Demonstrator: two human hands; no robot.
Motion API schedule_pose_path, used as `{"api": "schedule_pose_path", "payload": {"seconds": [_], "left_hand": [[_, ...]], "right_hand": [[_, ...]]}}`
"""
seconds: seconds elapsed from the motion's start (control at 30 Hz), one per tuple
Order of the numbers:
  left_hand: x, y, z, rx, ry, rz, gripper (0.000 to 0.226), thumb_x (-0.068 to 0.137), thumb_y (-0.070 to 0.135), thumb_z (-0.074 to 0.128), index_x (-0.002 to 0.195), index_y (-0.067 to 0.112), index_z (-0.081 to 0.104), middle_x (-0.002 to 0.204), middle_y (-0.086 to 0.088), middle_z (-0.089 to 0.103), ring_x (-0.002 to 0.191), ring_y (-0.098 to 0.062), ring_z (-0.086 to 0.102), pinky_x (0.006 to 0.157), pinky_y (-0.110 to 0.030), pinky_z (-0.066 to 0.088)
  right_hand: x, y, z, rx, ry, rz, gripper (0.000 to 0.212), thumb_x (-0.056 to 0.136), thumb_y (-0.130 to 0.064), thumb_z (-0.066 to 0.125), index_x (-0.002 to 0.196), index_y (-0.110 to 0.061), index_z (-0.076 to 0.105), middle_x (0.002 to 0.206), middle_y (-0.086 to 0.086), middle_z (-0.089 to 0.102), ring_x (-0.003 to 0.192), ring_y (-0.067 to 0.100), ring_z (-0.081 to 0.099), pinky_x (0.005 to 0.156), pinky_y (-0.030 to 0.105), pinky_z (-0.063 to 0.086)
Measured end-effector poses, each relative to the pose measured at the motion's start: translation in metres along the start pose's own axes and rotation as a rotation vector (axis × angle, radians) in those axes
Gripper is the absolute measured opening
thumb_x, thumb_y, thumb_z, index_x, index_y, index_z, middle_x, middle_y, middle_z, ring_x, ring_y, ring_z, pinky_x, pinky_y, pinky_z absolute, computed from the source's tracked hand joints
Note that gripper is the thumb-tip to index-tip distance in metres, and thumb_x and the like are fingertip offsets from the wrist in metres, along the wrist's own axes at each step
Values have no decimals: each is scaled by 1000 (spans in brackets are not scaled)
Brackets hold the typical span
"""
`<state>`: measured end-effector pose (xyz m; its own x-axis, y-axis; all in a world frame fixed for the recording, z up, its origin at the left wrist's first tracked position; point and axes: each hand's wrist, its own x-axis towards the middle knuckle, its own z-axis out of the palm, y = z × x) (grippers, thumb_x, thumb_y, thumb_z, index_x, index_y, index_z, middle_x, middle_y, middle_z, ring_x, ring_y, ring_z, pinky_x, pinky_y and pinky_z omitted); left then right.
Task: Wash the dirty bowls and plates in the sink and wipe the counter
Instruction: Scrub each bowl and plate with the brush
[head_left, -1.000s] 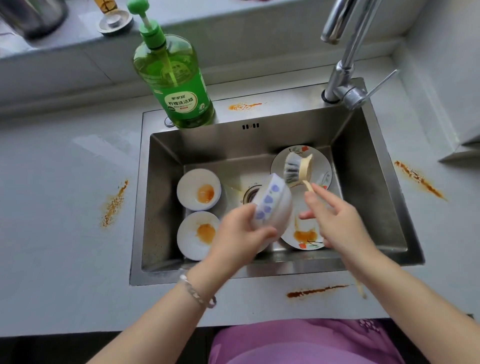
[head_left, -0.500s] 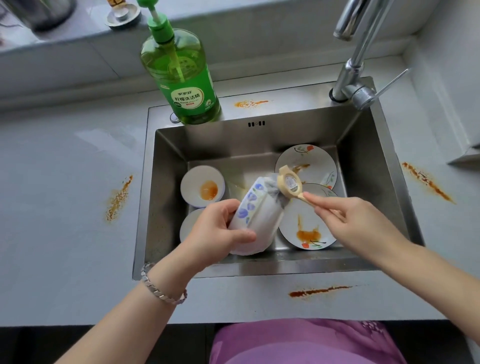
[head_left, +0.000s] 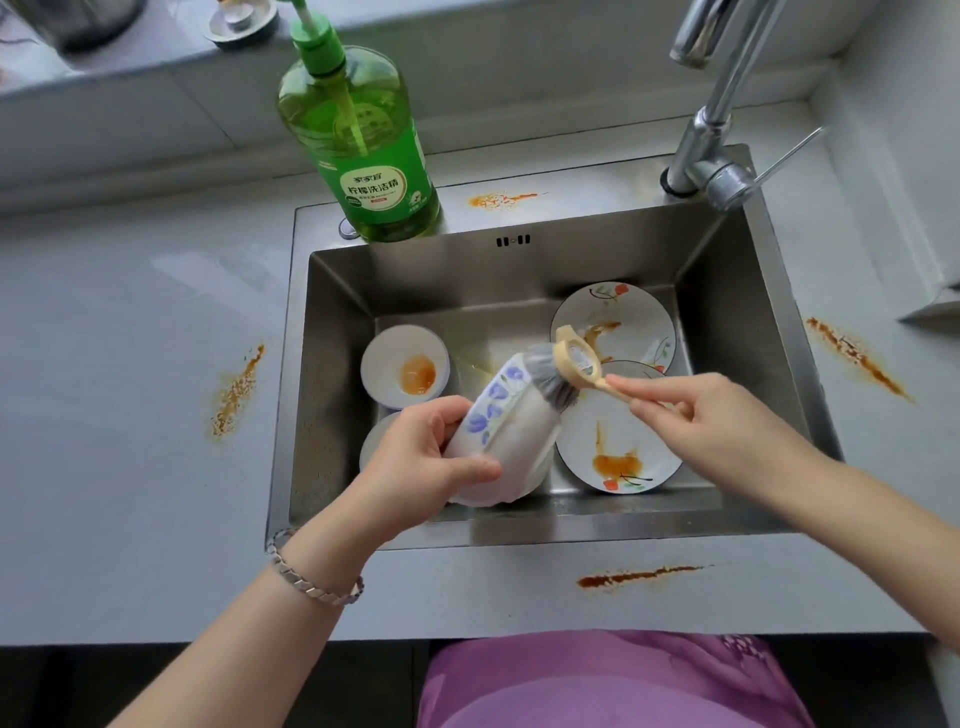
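Bowl (head_left: 506, 441) with blue flowers hangs tipped on its side over the near part of the sink (head_left: 332, 395), gripped round its wall by the left hand (head_left: 421, 460). The right hand (head_left: 711, 415) pinches the handle of a brush (head_left: 574, 364), whose bristles touch the bowl's far edge. Below lie a far plate (head_left: 631, 317) and a near plate (head_left: 615, 452) — both stained — and at left a small bowl (head_left: 402, 364) with orange residue. A soap bottle (head_left: 363, 150) stands on the far rim, left of the faucet (head_left: 709, 140). Orange streaks (head_left: 236, 392) mark the counter (head_left: 130, 493).
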<state>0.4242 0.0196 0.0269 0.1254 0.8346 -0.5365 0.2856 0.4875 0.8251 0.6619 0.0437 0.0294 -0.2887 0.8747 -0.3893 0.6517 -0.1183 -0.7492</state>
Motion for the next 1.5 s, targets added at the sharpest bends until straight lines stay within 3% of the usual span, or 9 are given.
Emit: {"api": "schedule_pose_path", "payload": {"seconds": [0.13, 0.33, 0.47, 0.67, 0.87, 1.03, 1.17, 1.33, 1.5], "left_hand": [[6, 4, 3, -151, 79, 4, 24, 74, -9, 67, 94, 5, 65, 80, -2, 73, 76, -17, 68, 68, -30, 57], [12, 15, 4, -487, 254, -15, 15, 86, -2, 57, 91, 9, 66, 80, -3, 74, 75, -14, 71, 61, -22, 57], [11, 13, 8, -368, 237, 10, 17, 83, -3, 60, 95, 7, 66, 81, -4, 74, 74, -15, 70, 63, -24, 57], [10, 10, -5, -131, 192, 40, 21, 72, 2, 75, 91, 8, 67, 82, -8, 72, 74, -14, 68, 65, -27, 56], [4, 10, -20, -142, -18, 76, 32, 62, 13, 78, 92, 12, 66, 84, -1, 73, 80, -16, 69, 68, -25, 57], [4, 4, -22, -167, 9, 117, 32, 60, 8, 82, 89, 15, 69, 84, -2, 72, 81, -18, 68, 67, -25, 56], [3, 1, -27, -241, -10, 162, 28, 56, 21, 79, 84, 22, 75, 85, -1, 72, 80, -16, 69, 64, -24, 55], [2, 1, -35, -281, -35, 191, 46, 47, 43, 88, 87, 24, 75, 87, 1, 73, 82, -15, 69, 65, -23, 55], [6, -4, -31, -315, -19, 173, 26, 65, 7, 71, 86, 22, 75, 86, -1, 73, 80, -16, 69, 63, -23, 55]], "right_hand": [[-9, -13, 9, 5, 49, -115, 37, 92, -26, 51, 109, -59, 50, 56, -8, 63, 42, 10, 45, 42, 24, 35], [-33, -22, 31, -264, 76, -184, 47, 93, -28, 44, 122, -62, 29, 45, -8, 36, 44, 12, 32, 46, 24, 25], [-2, -24, 18, -186, 135, -98, 39, 95, -25, 45, 127, -48, 45, 63, -6, 59, 51, 6, 46, 50, 26, 38], [-28, -32, 25, -115, 53, -183, 39, 91, -21, 54, 119, -49, 54, 45, -24, 49, 49, -5, 46, 45, 10, 34], [8, -10, -2, 252, 43, 110, 31, 94, -14, 49, 122, -21, 59, 48, -27, 48, 43, -19, 43, 41, 2, 32], [-4, -20, 1, 287, -39, -69, 34, 92, -18, 51, 105, -49, 58, 35, -18, 41, 34, 4, 31, 36, 9, 26], [17, -1, -4, 279, -24, 123, 30, 93, -20, 50, 110, -42, 61, 44, -14, 49, 44, 9, 34, 44, 19, 27], [14, -7, -9, 374, -75, 33, 44, 92, -21, 51, 81, -63, 62, 42, -13, 45, 39, 4, 29, 36, 18, 25], [18, -4, -11, 425, -96, 142, 36, 93, -22, 51, 87, -55, 65, 53, 1, 35, 43, 10, 27, 39, 21, 21]]}}
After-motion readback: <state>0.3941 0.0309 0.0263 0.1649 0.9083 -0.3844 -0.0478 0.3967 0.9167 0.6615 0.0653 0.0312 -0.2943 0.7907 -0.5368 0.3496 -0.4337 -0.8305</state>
